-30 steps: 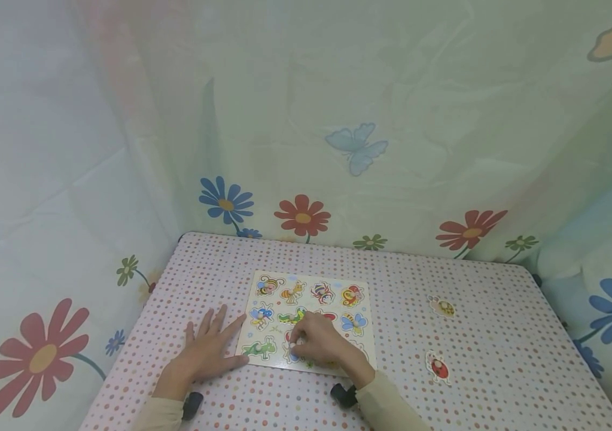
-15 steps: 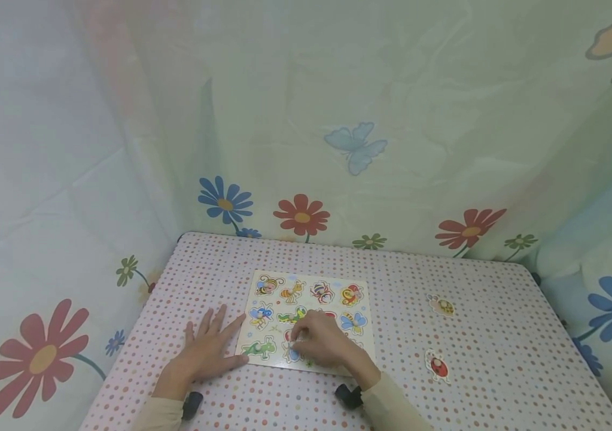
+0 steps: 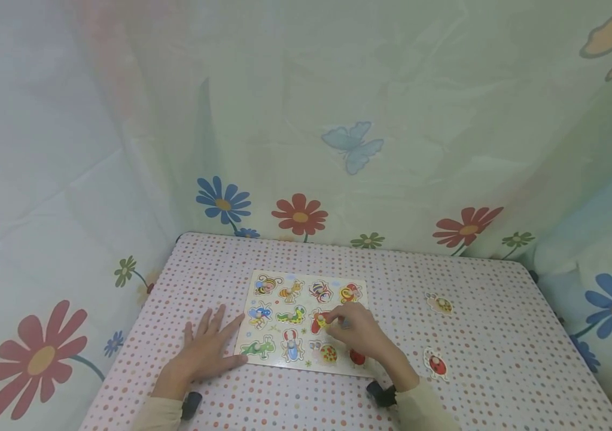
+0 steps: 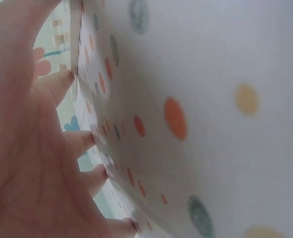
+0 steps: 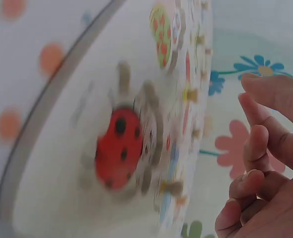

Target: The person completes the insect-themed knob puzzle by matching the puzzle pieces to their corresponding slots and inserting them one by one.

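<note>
A white wooden knob puzzle board (image 3: 332, 368) with bug pictures lies on the table. My left hand (image 3: 206, 347) is spread flat at its left edge, fingertips on the dotted cloth and thumb at the board's lower corner. Over the right half of the board, my right hand (image 3: 358, 328) is raised with loosely bent fingers and holds nothing. Its fingertips overlap the red butterfly piece (image 3: 319, 322) in the head view. The blue stag beetle piece (image 3: 292, 345) sits in the bottom row. Knobless pictures of a yellow ladybug (image 3: 328, 353) and a red ladybug (image 5: 119, 148) show beside it.
Two loose pieces lie right of the board: a yellow spotted bug (image 3: 440, 304) and, nearer, a red ladybug (image 3: 437, 364). Dotted cloth (image 3: 499, 335) covers the table. A flowered curtain (image 3: 392, 179) hangs behind and at both sides.
My right hand has let go of the stag beetle piece and moved right across the board, uncovering that piece and the yellow ladybug picture. The left hand has stayed in place.
</note>
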Demonstrator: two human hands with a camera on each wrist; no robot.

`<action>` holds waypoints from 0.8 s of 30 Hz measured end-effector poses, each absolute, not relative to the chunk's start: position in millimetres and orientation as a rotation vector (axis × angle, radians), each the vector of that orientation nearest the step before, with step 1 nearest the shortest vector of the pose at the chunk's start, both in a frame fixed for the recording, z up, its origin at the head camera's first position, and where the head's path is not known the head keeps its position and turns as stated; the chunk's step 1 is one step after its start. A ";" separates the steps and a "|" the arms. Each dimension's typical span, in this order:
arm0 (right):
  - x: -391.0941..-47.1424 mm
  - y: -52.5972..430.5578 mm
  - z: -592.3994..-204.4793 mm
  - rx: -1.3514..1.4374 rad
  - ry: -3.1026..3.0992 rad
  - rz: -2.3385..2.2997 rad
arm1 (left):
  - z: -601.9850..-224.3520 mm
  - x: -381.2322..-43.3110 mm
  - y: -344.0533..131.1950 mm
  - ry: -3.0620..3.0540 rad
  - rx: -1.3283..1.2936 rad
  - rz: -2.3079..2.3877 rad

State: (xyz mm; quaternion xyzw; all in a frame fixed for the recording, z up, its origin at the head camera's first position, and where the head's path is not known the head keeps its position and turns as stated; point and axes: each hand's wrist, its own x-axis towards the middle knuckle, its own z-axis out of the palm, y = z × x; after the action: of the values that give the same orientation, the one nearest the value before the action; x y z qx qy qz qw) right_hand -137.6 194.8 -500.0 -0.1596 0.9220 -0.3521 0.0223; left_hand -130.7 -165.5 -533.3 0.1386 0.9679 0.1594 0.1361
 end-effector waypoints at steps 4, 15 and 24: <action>-136.5 214.8 -497.3 -0.419 2.857 -1.152 | -533.4 -130.9 -165.7 2.803 0.396 0.460; -132.1 262.0 -489.2 -0.133 2.942 -1.147 | -530.9 -130.0 -164.6 2.794 0.388 0.477; -128.7 313.6 -486.8 -0.030 3.065 -1.174 | -532.6 -130.7 -164.3 2.804 0.388 0.455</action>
State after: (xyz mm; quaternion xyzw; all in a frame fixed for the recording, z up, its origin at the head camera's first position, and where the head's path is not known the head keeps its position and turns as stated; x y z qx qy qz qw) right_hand -128.7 313.6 -486.8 -0.0090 0.9315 -0.3569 -0.0703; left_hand -130.7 -164.3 -532.6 0.1340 0.9688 0.1571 0.1371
